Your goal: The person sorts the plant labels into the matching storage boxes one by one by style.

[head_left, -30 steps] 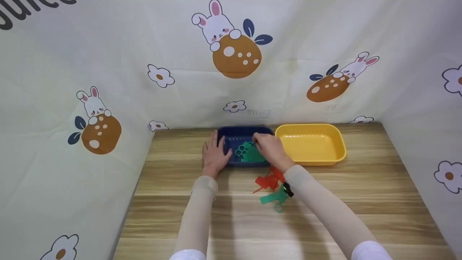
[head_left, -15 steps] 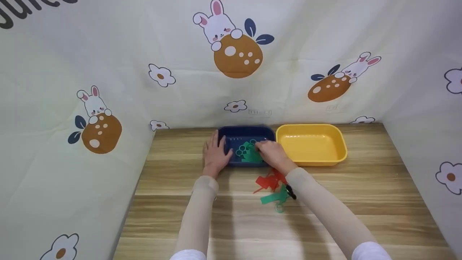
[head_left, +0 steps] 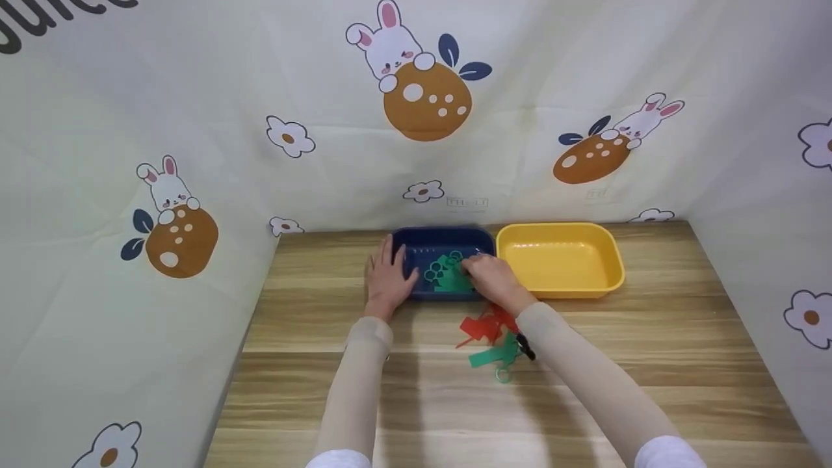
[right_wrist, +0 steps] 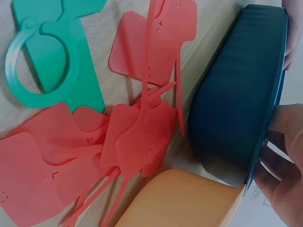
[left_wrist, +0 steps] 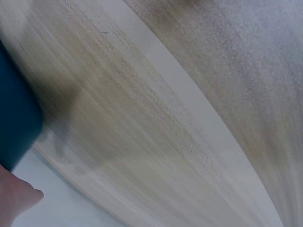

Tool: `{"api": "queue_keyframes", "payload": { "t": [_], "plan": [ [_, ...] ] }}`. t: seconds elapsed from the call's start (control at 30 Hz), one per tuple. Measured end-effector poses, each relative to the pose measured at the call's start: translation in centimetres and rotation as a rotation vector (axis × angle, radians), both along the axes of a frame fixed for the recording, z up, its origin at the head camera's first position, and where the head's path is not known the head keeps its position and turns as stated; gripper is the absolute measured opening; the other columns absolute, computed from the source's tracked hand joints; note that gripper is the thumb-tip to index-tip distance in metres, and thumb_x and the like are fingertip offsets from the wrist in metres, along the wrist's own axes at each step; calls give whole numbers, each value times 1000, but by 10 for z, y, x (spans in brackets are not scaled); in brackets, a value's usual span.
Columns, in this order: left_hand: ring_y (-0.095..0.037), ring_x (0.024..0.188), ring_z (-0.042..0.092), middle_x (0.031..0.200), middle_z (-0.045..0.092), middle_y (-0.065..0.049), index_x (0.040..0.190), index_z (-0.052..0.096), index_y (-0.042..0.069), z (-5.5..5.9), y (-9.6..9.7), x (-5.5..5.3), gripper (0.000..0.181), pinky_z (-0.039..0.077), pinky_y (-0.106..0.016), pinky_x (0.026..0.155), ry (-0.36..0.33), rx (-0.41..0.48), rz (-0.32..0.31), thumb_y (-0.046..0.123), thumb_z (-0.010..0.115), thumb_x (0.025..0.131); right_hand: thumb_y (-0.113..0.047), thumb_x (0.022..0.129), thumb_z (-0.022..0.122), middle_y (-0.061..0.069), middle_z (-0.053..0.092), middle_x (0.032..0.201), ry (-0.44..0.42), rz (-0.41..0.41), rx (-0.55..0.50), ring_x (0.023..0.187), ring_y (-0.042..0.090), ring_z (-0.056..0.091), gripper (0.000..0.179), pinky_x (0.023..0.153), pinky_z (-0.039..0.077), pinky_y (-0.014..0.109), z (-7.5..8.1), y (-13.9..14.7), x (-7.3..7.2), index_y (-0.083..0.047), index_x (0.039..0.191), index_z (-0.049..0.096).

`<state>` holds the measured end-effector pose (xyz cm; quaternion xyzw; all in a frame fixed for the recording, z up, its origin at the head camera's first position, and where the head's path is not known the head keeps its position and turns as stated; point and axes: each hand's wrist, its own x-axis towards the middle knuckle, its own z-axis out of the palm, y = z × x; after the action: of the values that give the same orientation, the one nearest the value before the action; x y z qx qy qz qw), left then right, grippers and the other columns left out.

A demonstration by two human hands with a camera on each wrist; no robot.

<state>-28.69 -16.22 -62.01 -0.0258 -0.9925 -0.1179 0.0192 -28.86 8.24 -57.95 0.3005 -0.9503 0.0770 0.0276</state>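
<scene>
Inside the dark blue tray (head_left: 416, 296) lies a pile of green plastic ring tags (head_left: 448, 276). My left hand (head_left: 387, 279) rests with spread, straight fingers on the tray's left rim. Reaching over the right side, my right hand (head_left: 494, 276) has curled fingers and pinches at the edge of the green tags; its fingertips are partly hidden. In the right wrist view, its fingers (right_wrist: 279, 175) bend over the tray rim. In front of the tray, red plastic tags with thin tails (head_left: 481, 327) lie heaped beside another green ring tag (head_left: 491, 356).
A yellow tray (head_left: 565, 292) stands against the blue tray's right side. A small black object (head_left: 525, 346) shows beside the right sleeve. Printed cloth walls (head_left: 520, 162) enclose the wooden table (head_left: 312, 390) at the back and sides.
My right hand has shifted slightly right and toward me over the green tags. The left hand has stayed on the blue tray's rim.
</scene>
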Motion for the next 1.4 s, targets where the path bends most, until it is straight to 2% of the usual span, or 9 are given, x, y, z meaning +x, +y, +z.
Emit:
{"api": "queue_keyframes", "payload": {
  "t": [0.23, 0.47, 0.93, 1.17, 1.4],
  "plan": [
    [-32, 156, 15, 169, 12, -10, 155, 36, 16, 1, 1, 0, 69, 18, -57, 124, -2, 0, 2, 53, 45, 97, -6, 93, 62, 10, 75, 101, -29, -6, -1, 90, 26, 68, 16, 83, 60, 38, 1, 3, 1, -9, 105, 72],
    [-31, 156, 14, 169, 9, -9, 156, 35, 16, 2, 1, 1, 69, 14, -58, 124, -23, 37, 7, 51, 46, 97, -4, 92, 62, 10, 75, 98, -29, 2, -36, 89, 28, 68, 16, 79, 60, 39, 3, 4, 5, -8, 102, 74],
    [-31, 156, 13, 170, 7, -8, 157, 33, 18, 3, 3, -2, 69, 15, -57, 124, -28, -8, 15, 52, 46, 98, -8, 91, 66, 9, 73, 99, -6, 32, -14, 89, 26, 67, 16, 79, 60, 36, 11, 5, 8, -11, 105, 72],
    [-31, 156, 12, 170, 8, -9, 156, 34, 17, 0, 2, -2, 69, 15, -57, 124, -23, 4, 12, 52, 46, 97, -8, 90, 68, 9, 74, 101, -18, 55, -51, 90, 26, 68, 15, 81, 60, 37, 15, 4, 14, -12, 104, 72],
    [-30, 156, 13, 169, 9, -9, 156, 34, 17, 2, 2, 1, 68, 17, -58, 124, -18, 4, 7, 51, 46, 98, -11, 86, 75, 7, 73, 96, 36, 86, -74, 88, 25, 69, 16, 77, 60, 36, 21, 6, 26, -13, 102, 71]
  ]
}}
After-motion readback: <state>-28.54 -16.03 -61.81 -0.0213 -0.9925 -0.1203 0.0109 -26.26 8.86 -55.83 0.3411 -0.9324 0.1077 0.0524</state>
